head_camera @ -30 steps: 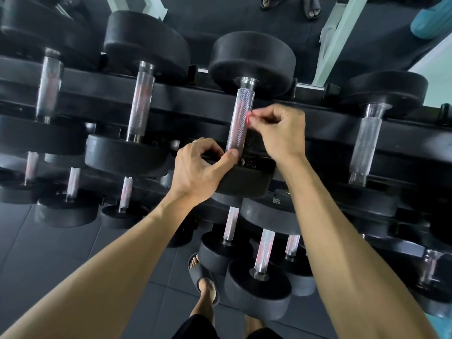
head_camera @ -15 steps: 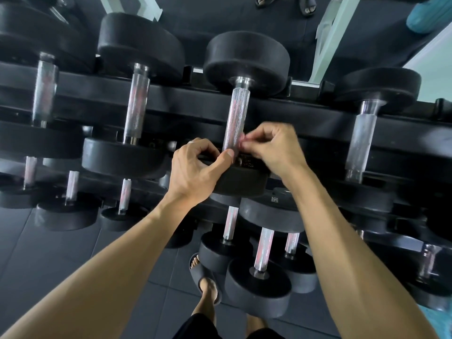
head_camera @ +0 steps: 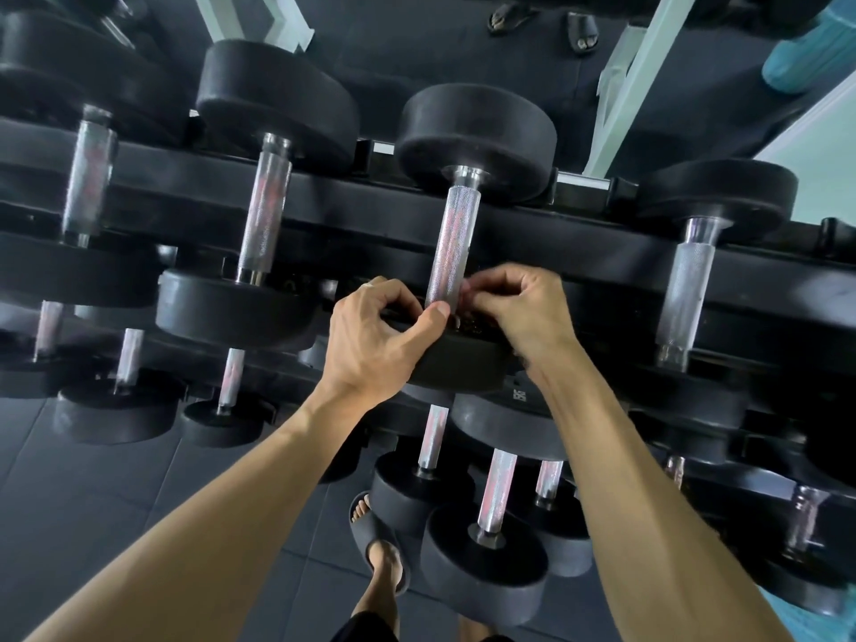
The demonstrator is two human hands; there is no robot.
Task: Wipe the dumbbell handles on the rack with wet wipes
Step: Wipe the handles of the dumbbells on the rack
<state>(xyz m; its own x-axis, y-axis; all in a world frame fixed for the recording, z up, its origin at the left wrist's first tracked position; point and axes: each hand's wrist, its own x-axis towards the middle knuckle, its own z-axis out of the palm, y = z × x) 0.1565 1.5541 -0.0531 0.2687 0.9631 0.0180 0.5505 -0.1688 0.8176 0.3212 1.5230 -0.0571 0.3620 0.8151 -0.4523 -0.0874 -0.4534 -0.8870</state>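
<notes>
Handle (head_camera: pixel 451 245): centre dumbbell, top rack (head_camera: pixel 324 196) tier. Left hand (head_camera: pixel 375 338) grips near head (head_camera: pixel 458 363), thumb at handle base. Right hand (head_camera: pixel 519 308) fingers pinched beside handle base; wipe not discernible. Wiping in hand, judged at stroke bottom. Next: neighbouring handle. Right hand lower than a second ago.

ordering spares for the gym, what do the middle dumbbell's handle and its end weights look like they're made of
Handle: looks like bare metal, probably chromed or polished steel; it is silvery, reflective, with a fine crosshatched knurl. End weights: look like matte black rubber or urethane coating, dull, with soft rounded edges; the core is hidden.
</notes>
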